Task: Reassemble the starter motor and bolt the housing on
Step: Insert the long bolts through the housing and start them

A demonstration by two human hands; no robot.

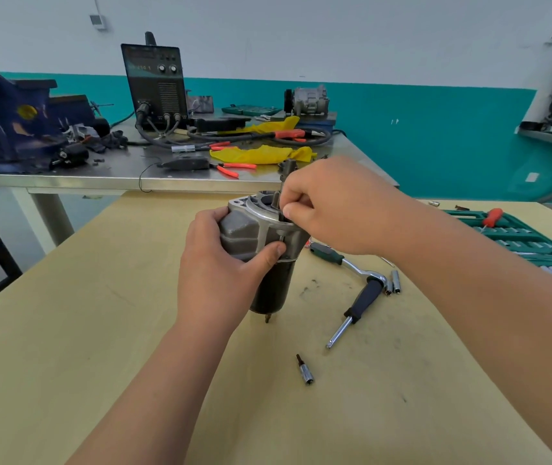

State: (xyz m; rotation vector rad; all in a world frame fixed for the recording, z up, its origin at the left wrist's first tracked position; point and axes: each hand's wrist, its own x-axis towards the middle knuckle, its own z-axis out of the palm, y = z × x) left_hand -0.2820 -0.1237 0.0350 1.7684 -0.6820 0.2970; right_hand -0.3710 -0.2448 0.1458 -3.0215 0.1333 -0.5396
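Upright we hold the grey-housed, black-bodied starter motor (269, 283) on the pale wooden surface (127, 330), left hand (220, 266) clamped round its housing (238, 229), right hand (335, 209) fingers (293, 209) pinching a slim bolt (281, 235).

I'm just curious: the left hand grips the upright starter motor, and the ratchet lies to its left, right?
No: the head view shows the ratchet to the right of the starter motor, which the left hand does grip upright.
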